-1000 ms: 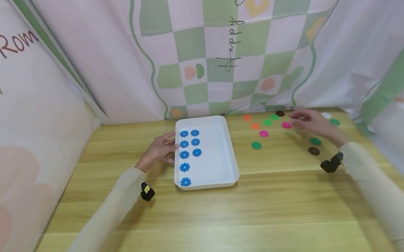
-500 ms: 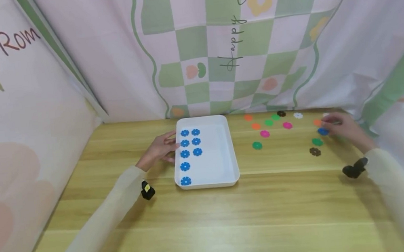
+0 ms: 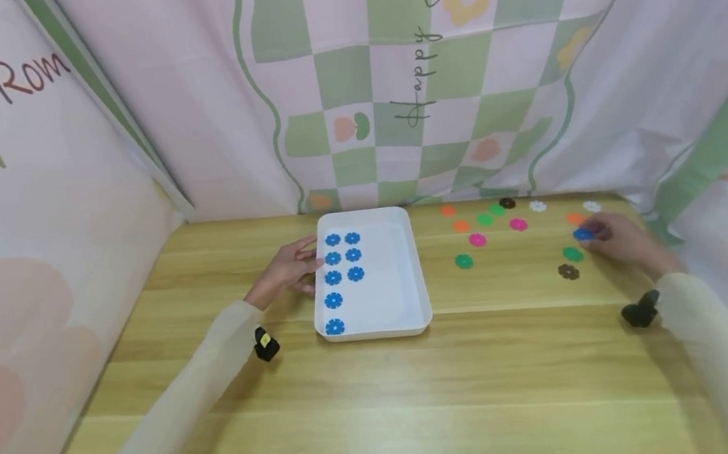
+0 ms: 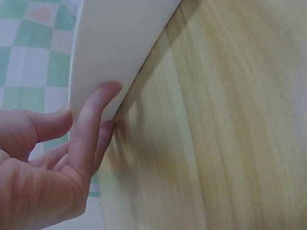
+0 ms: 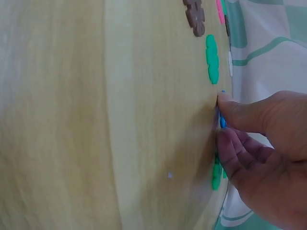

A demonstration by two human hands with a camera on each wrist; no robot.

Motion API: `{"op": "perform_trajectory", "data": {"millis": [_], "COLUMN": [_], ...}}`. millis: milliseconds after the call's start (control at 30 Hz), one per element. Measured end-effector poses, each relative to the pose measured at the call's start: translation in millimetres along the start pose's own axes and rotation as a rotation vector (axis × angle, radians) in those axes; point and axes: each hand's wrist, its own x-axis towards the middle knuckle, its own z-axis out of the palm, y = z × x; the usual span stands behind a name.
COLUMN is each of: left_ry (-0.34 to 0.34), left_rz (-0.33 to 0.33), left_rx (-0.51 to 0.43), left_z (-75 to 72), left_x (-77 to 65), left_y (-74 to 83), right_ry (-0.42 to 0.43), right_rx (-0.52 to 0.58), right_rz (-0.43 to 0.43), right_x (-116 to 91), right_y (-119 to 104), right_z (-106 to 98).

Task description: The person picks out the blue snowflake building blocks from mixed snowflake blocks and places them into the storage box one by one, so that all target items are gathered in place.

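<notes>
A white rectangular tray [image 3: 388, 305] lies on the wooden table, with blue flower-shaped discs [image 3: 334, 300] in two columns along its left side. My left hand [image 3: 285, 269] holds the tray's left side. In the left wrist view, its thumb meets the rim and its fingers [image 4: 93, 110] lie against the outer wall. At the far right, my right hand [image 3: 618, 239] pinches another blue flower-shaped disc [image 3: 582, 234] between thumb and fingers. The right wrist view shows that blue disc [image 5: 222, 120] nearly edge-on, partly covered by the thumb.
Near the right hand lie an orange disc [image 3: 575, 219], a green disc [image 3: 573, 254], a brown disc [image 3: 569, 271] and a white disc [image 3: 591, 206]. Several more coloured discs, including a pink disc [image 3: 478, 240], lie right of the tray. A patterned curtain [image 3: 343, 83] borders the table's back.
My right hand has moved right from beside the pink disc to the blue disc, which it now pinches and has shifted slightly. My left hand has stayed at the tray.
</notes>
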Motion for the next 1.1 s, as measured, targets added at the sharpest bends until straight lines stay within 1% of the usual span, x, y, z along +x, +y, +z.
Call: {"op": "perform_trajectory", "data": {"millis": [267, 400, 500, 700, 800, 933, 1100], "left_ry": [-0.007, 0.005, 0.004, -0.011, -0.01, -0.017, -0.003], "left_rz": [0.006, 0.0, 0.001, 0.008, 0.01, 0.013, 0.002], "left_rx": [0.0, 0.006, 0.013, 0.015, 0.014, 0.014, 0.032], "left_z": [-0.8, -0.1, 0.0, -0.8, -0.5, -0.1, -0.5], "left_x": [-1.6, -2.1, -1.7, -0.1, 0.0, 0.4, 0.3], "left_y": [-1.2, -0.2, -0.6, -2.9, -2.7, -2.5, -2.0], "right_ry": [0.005, -0.019, -0.032, 0.006, 0.001, -0.018, 0.018], "right_rx": [-0.059, -0.06, -0.062, -0.098, -0.109, -0.103, -0.039], "right_rz": [0.008, -0.001, 0.008, -0.008, 0.006, 0.033, 0.05], "right_x": [4, 8, 10, 12, 12, 13, 11], "right_y": [-10, -15, -15, -14, -18, -26, -27], "right_z": [0, 0, 1, 2, 1, 1, 4]}}
